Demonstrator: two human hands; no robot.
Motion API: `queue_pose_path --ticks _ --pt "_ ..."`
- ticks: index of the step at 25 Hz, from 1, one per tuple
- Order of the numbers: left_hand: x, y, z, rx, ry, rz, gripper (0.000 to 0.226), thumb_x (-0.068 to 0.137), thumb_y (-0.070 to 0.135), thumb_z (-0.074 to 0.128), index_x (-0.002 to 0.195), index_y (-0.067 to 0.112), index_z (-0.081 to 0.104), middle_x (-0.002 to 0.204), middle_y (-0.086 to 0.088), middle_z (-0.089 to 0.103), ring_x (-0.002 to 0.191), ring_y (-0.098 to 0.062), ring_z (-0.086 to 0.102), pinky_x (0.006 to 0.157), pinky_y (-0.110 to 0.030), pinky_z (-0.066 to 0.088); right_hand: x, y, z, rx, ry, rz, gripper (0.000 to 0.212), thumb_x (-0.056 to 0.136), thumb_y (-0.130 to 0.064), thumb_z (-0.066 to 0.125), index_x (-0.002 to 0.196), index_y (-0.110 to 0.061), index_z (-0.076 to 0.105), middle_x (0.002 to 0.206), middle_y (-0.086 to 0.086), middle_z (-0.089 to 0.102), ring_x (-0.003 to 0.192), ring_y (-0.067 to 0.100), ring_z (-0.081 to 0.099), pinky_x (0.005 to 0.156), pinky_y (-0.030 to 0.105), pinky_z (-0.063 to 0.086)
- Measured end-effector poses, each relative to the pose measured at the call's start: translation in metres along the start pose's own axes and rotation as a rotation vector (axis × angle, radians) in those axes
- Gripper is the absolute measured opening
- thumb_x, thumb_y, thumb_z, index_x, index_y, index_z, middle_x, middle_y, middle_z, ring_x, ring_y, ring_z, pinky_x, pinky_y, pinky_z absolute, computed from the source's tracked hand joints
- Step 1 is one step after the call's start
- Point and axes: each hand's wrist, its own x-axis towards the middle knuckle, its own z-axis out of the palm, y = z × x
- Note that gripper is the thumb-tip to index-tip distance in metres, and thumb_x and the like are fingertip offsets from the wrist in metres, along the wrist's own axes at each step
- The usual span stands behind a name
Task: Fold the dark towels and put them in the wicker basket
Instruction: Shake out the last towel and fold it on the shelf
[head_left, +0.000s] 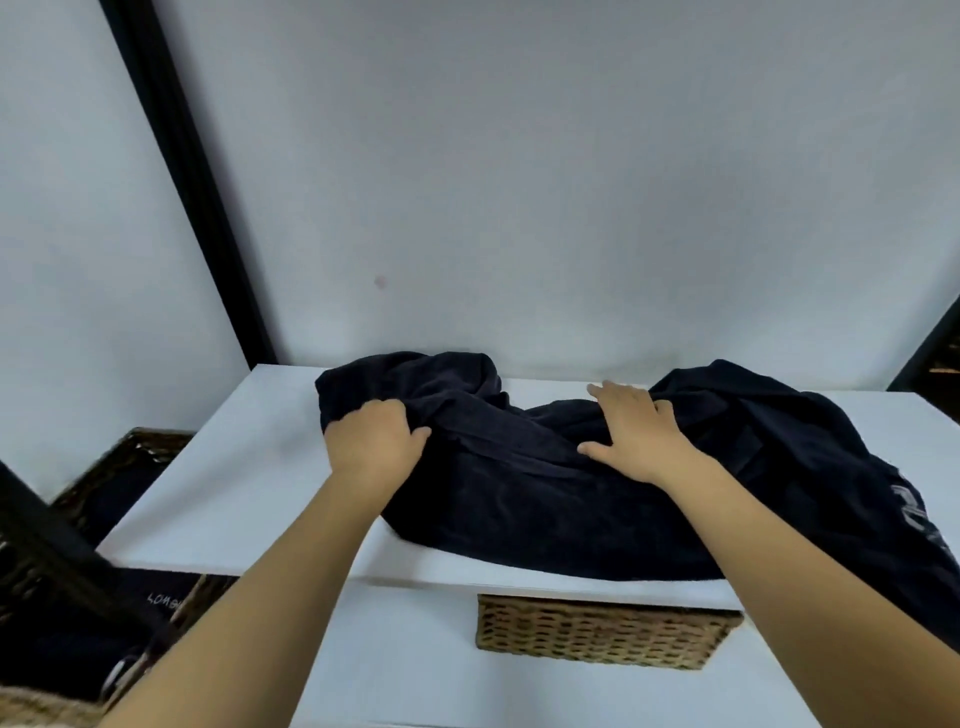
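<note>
Head view: your left hand (371, 436) grips the dark towel (545, 488); your right hand (636, 431) lies flat on it, bare desk (228, 467) to the left.

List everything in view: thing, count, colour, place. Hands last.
dark towels: one crumpled heap, count unclear, navy, on the white table
white table: one, white, against the wall
wicker basket: one, tan, under the table's front edge
dark basket: one, dark brown, left of the table
black frame bar: one, black, slanting up the wall at left
left hand: grips a towel fold
right hand: flat on the towels
</note>
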Motion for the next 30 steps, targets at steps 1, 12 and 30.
queue_pose_path --ticks 1,12,30 --pt "-0.014 0.010 0.002 0.028 -0.058 -0.005 0.051 0.092 0.067 0.048 0.095 0.018 0.061 0.084 0.003 0.060 0.079 -0.023 0.062 0.069 -0.033 0.048 0.007 0.001 0.001 0.002 -0.062 0.018 0.075 0.093 -0.062 0.054 0.153 -0.023 0.031 0.151 0.002 0.044 0.140 0.026 0.038 0.115 0.050 0.023" --pt "-0.093 0.026 0.001 0.012 -0.441 -0.638 0.126 0.068 0.092 0.052 0.157 0.009 0.020 0.166 -0.012 0.014 0.149 -0.046 0.013 0.109 -0.072 0.026 0.052 0.011 -0.068 0.903 0.156 0.023 0.034 0.091 -0.043 0.065 0.096 -0.009 0.064 0.094 0.007 0.066 0.088 0.027 0.066 0.064 0.030 0.048" --pt "-0.198 -0.001 -0.009 -1.422 0.049 -0.835 0.030 0.106 0.045 0.041 0.116 0.023 0.059 0.114 -0.004 0.074 0.095 -0.021 0.075 0.099 -0.054 0.048 0.007 0.008 -0.048 0.739 0.247 -0.216 0.018 0.099 -0.024 0.052 0.112 -0.012 0.048 0.090 0.004 0.059 0.077 0.024 0.060 0.062 0.034 0.048"
